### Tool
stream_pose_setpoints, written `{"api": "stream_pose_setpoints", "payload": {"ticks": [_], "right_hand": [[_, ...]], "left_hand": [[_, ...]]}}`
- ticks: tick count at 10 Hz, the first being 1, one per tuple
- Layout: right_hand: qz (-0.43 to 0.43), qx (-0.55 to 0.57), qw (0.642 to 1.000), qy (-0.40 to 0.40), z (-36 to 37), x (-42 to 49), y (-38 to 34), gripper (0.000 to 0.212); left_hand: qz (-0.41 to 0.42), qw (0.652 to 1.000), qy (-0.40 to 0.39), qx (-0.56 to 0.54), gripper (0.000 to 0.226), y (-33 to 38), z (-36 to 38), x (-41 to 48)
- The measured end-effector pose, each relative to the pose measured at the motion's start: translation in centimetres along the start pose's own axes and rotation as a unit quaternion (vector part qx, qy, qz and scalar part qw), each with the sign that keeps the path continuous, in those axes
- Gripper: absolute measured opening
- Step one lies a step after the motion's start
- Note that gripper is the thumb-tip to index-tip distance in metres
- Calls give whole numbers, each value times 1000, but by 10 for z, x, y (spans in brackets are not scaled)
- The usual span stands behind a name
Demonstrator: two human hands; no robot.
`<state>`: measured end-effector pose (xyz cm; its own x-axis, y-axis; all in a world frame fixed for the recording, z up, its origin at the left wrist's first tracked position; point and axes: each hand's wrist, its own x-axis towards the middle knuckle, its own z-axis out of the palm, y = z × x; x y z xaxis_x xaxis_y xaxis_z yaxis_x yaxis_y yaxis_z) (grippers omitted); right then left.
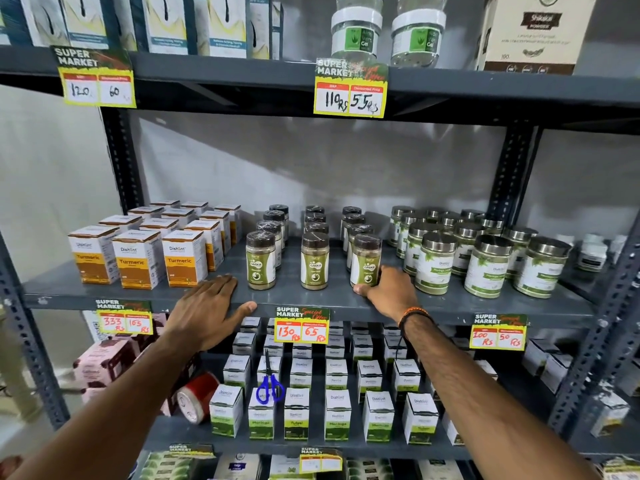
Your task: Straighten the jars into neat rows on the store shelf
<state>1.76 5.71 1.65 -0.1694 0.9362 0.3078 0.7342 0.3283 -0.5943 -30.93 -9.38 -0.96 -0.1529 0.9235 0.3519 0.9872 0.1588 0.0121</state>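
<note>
Three rows of slim green jars with dark lids run front to back on the middle shelf (298, 299). The front jar of the left row (260, 259) and of the middle row (314, 260) stand upright and apart. My right hand (388, 292) wraps around the base of the front jar of the right row (365, 261), which leans slightly. My left hand (211, 310) rests flat and empty on the shelf's front edge, left of the jars. To the right stand several wider steel-lidded jars (436, 263) in loose rows.
Orange turmeric boxes (140, 259) fill the shelf's left part. Price tags (301, 325) hang on the front edge. The lower shelf holds white boxes (337, 415), blue scissors (270, 388) and a red-lidded tin (197, 398). Gel jars (356, 32) stand on the upper shelf.
</note>
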Motion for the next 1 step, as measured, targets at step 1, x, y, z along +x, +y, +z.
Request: {"api": "stream_pose_setpoints", "payload": {"ticks": [1], "right_hand": [[32,25,999,-14,-13,-13,-7,37]], "left_hand": [[-6,1000,-9,-13,110,2,0,2]]}}
